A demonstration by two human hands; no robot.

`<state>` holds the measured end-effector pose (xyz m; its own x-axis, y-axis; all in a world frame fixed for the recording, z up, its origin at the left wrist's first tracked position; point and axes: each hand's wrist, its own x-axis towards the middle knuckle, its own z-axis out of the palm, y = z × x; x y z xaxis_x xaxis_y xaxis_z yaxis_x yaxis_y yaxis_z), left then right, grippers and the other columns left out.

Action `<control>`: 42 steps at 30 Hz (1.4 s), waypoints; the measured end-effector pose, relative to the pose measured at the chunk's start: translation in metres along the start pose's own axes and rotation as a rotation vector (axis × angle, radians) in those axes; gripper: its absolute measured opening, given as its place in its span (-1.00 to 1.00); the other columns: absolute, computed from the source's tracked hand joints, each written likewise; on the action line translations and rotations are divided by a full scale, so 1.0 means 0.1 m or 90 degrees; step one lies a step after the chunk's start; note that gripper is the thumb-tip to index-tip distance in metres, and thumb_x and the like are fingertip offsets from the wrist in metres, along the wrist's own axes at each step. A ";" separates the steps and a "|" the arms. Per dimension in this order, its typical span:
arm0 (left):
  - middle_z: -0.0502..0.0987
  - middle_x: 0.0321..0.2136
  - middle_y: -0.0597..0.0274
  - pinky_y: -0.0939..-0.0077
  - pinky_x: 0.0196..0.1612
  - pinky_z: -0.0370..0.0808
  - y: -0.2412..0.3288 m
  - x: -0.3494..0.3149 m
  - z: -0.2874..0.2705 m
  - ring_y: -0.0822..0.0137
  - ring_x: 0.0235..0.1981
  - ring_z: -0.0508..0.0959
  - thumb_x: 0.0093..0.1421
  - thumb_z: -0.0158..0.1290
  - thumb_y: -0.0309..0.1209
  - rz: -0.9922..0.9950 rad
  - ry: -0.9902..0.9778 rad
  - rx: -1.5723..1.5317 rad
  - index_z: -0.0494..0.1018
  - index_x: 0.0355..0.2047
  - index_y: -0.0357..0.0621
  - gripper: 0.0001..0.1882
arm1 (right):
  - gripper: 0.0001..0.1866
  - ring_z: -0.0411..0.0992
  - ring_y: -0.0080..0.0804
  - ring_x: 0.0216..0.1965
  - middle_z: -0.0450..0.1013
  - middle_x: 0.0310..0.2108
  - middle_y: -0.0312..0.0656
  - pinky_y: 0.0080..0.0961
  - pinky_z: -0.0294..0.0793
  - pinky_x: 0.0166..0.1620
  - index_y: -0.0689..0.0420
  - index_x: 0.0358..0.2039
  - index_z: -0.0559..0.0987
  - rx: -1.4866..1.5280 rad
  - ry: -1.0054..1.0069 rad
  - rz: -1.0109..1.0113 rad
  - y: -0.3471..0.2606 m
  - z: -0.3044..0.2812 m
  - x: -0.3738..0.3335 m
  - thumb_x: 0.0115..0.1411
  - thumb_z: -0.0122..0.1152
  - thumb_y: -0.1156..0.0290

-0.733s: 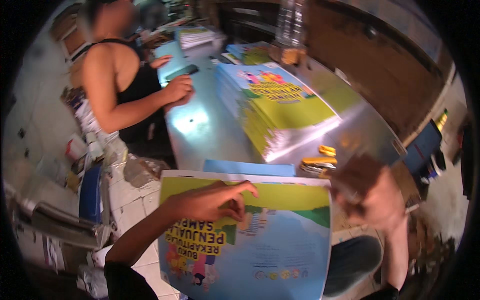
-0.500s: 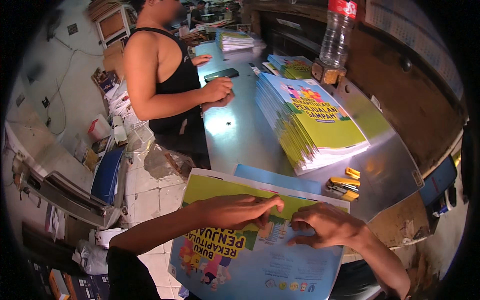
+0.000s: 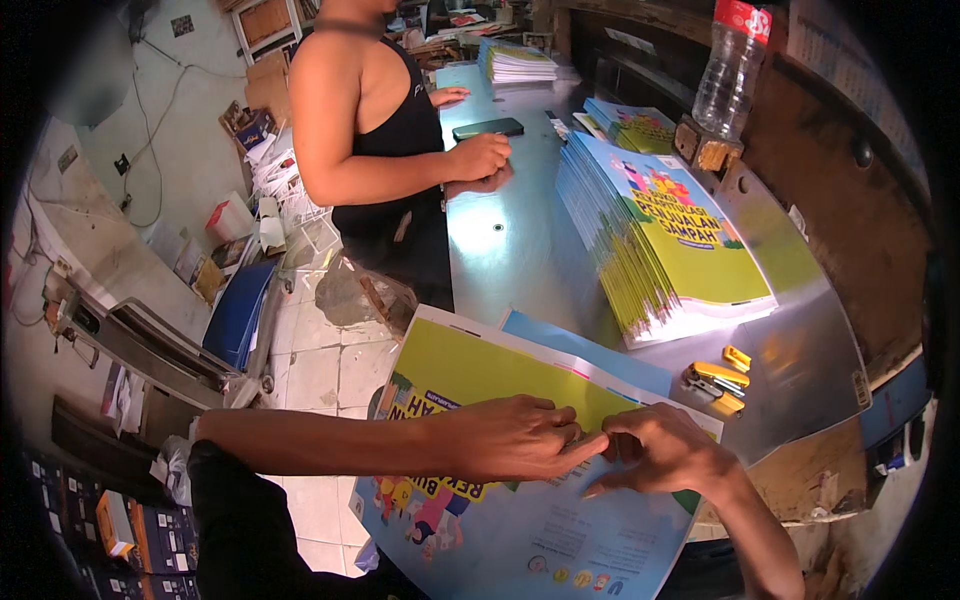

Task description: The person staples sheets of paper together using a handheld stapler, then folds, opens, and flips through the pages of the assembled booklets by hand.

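Observation:
A large printed cover sheet (image 3: 620, 540), green at the top edge and blue below with cartoon figures, lies spread over the table's near edge, its print upside down to me. Across its middle reaches my left hand (image 3: 520, 438), fingers curled together and the index stretched toward the right. Anything small under its fingertips is hidden. My right hand (image 3: 665, 450) arches over the sheet's right half, thumb apart from its bent fingers, whose tips meet the left index. Past the sheet, a yellow stapler (image 3: 715, 385) rests on the metal table, with a small yellow piece (image 3: 737, 358) beside it.
A tall stack of booklets (image 3: 690, 220) stands on the metal table (image 3: 510, 270), with more booklets (image 3: 635, 125) behind. A plastic bottle (image 3: 730, 75) stands by a wooden block at the right. A co-worker (image 3: 375, 130) stands at the left edge near a dark phone (image 3: 488, 129).
My left hand has moved right, bringing its fingertips against the right hand's. The view has shifted, so the table and booklets appear farther right.

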<state>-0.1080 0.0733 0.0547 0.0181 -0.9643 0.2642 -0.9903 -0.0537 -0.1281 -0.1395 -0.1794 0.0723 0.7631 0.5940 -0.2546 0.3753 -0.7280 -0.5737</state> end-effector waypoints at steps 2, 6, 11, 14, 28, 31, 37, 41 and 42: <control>0.58 -0.42 -0.06 0.25 -0.18 0.63 0.06 -0.04 0.01 0.06 -0.22 0.65 0.16 0.05 -0.44 -0.032 0.014 -0.016 0.31 0.12 -0.52 -0.46 | -0.49 0.58 -0.24 -0.41 0.55 -0.52 -0.23 -0.32 0.52 -0.27 0.08 -0.41 0.60 0.018 0.010 0.001 0.02 0.03 0.00 -0.14 0.64 -0.02; 0.52 -0.28 -0.14 0.20 -0.11 0.60 0.17 -0.10 0.01 -0.04 -0.18 0.62 0.16 0.07 -0.53 -0.258 -0.036 -0.263 0.23 0.00 -0.43 -0.58 | -0.51 0.58 -0.23 -0.41 0.55 -0.52 -0.22 -0.30 0.53 -0.26 0.09 -0.42 0.59 0.019 -0.016 0.027 0.01 0.01 -0.02 -0.13 0.64 0.00; 0.46 -0.15 -0.17 0.18 0.03 0.53 0.29 -0.25 0.16 -0.11 -0.03 0.54 0.16 0.08 -0.59 -0.393 0.126 -0.371 0.22 -0.05 -0.42 -0.61 | -0.51 0.56 -0.19 -0.42 0.53 -0.53 -0.18 -0.26 0.50 -0.29 0.10 -0.43 0.58 0.032 0.022 0.023 0.08 0.06 0.02 -0.13 0.63 0.01; 0.46 -0.10 -0.18 0.18 0.04 0.54 0.27 -0.25 0.19 -0.06 -0.01 0.54 0.14 0.11 -0.58 -0.262 0.133 -0.107 0.29 -0.05 -0.45 -0.61 | -0.52 0.53 -0.22 -0.44 0.50 -0.54 -0.16 -0.26 0.48 -0.30 0.12 -0.44 0.56 0.037 0.054 0.005 0.02 0.04 0.04 -0.14 0.65 0.07; 0.59 -0.41 0.06 0.30 -0.14 0.61 -0.27 0.44 -0.33 0.21 -0.24 0.67 0.20 0.07 -0.47 -0.076 -0.410 -0.060 0.37 -0.14 -0.27 -0.76 | -0.52 0.49 -0.25 -0.50 0.47 -0.58 -0.21 -0.28 0.45 -0.33 0.14 -0.46 0.54 0.100 0.085 -0.016 0.06 0.12 0.02 -0.16 0.66 0.10; 0.59 -0.45 0.07 0.27 -0.16 0.61 -0.49 0.09 -0.06 0.13 -0.30 0.68 0.24 0.05 -0.52 -0.028 -0.086 -0.223 0.33 -0.02 -0.22 -0.70 | -0.51 0.50 -0.18 -0.48 0.48 -0.57 -0.19 -0.24 0.46 -0.32 0.13 -0.45 0.55 0.040 0.044 -0.003 0.00 0.05 0.06 -0.16 0.65 0.09; 0.68 -0.19 0.05 0.30 0.01 0.61 -0.68 0.00 -0.18 0.14 -0.05 0.68 0.18 0.14 -0.67 -0.292 -0.272 -0.686 0.24 0.19 -0.15 -0.41 | -0.50 0.54 -0.13 -0.45 0.52 -0.54 -0.16 -0.22 0.47 -0.30 0.13 -0.43 0.57 0.046 0.044 0.010 0.02 0.04 0.04 -0.17 0.66 0.07; 0.68 -0.13 0.04 0.37 0.03 0.61 -0.61 -0.22 -0.02 0.20 -0.03 0.68 0.18 0.19 -0.66 -0.290 -0.170 -0.731 0.24 0.18 -0.16 -0.41 | -0.50 0.55 -0.16 -0.46 0.52 -0.56 -0.18 -0.24 0.47 -0.32 0.12 -0.44 0.57 0.050 0.050 0.007 0.03 0.05 0.07 -0.18 0.66 0.06; 0.68 -0.15 0.03 0.37 0.01 0.62 -0.58 -0.25 0.03 0.21 -0.06 0.69 0.19 0.20 -0.62 -0.301 -0.121 -0.758 0.25 0.18 -0.15 -0.42 | -0.49 0.54 -0.17 -0.47 0.51 -0.57 -0.19 -0.25 0.47 -0.32 0.12 -0.44 0.57 0.048 0.034 0.028 0.01 0.03 0.08 -0.18 0.66 0.05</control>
<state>-0.0509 0.1000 0.0528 0.3192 -0.9422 -0.1015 -0.3934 -0.2292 0.8903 -0.1342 -0.1743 0.0672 0.8058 0.5417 -0.2391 0.3023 -0.7236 -0.6206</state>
